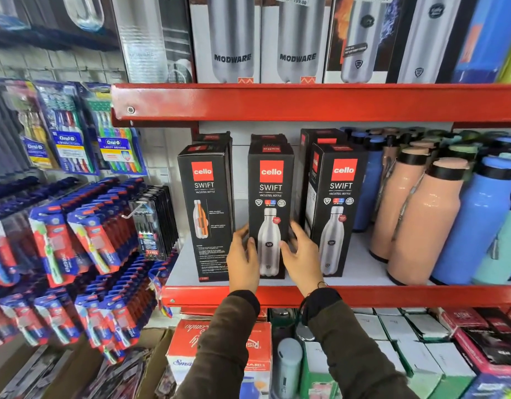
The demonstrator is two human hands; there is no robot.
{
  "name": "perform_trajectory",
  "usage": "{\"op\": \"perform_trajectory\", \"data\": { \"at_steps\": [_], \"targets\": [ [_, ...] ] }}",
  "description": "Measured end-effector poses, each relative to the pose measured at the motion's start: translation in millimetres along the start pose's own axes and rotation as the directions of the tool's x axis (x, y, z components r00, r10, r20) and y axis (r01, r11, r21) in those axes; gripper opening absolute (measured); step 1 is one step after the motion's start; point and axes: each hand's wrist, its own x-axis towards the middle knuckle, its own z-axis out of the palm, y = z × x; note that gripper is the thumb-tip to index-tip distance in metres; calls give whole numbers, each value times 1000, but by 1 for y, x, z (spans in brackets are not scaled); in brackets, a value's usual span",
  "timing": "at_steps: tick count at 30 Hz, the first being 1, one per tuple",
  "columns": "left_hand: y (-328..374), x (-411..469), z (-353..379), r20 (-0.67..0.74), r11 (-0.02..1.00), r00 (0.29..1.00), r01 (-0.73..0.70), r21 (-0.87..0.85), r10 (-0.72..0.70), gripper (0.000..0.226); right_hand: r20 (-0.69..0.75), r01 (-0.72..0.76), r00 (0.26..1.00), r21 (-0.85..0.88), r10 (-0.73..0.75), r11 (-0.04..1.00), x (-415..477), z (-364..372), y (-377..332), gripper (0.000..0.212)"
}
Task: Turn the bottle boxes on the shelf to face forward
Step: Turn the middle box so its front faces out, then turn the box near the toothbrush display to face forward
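My left hand (242,260) and right hand (301,259) are both on the middle Cello box (270,197), low down near its base. The fingers of my left hand wrap the box's left edge with the thumb lying on its front; my right hand mirrors that on the right edge, fingers curled round the side and thumb on the front panel. So the box is clamped between my two hands, standing upright on the white shelf (360,263) with its steel-bottle picture and red logo facing me.

To its left stands another Cello box (207,208), close by and apart from it, turned so a text-heavy panel with a small cutaway bottle shows. To the right is a third Cello box (336,208), its bottle picture in front, angled a little so one side panel shows too. More black boxes stand behind each of these three; I can't quite tell how many.

Further right on the same shelf stand peach bottles (421,226) and blue bottles (475,226). Toothbrush packs (67,131) hang at far left.
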Motion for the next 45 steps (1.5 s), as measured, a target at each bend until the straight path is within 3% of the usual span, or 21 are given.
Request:
{"op": "perform_trajectory", "data": {
  "at_steps": [11,18,26,32,36,40,45],
  "targets": [
    [4,-2,3,29,998,999,43,-35,-42,33,-39,12,999,7,-12,1000,-1,2,0,58],
    [7,-9,3,-4,996,999,47,-79,-48,34,-158,21,987,14,-18,1000,-11,0,-6,44],
    [20,-20,-15,-126,986,990,-89,-143,71,30,-274,121,956,41,-106,992,-28,-1,-28,34],
    [19,-7,-49,-269,967,929,-251,52,255,33,-172,179,972,92,-161,980,-33,32,-52,32],
    [10,5,-71,-316,985,933,-169,47,175,44,-27,114,993,89,-112,989,-35,61,-57,42],
    [-2,18,-91,-109,991,994,-19,-131,4,49,106,27,994,26,-30,999,-36,86,-59,49],
    [-7,23,-107,43,956,987,159,-248,-153,47,131,-19,991,-43,25,999,-38,107,-61,52]
  ]
}}
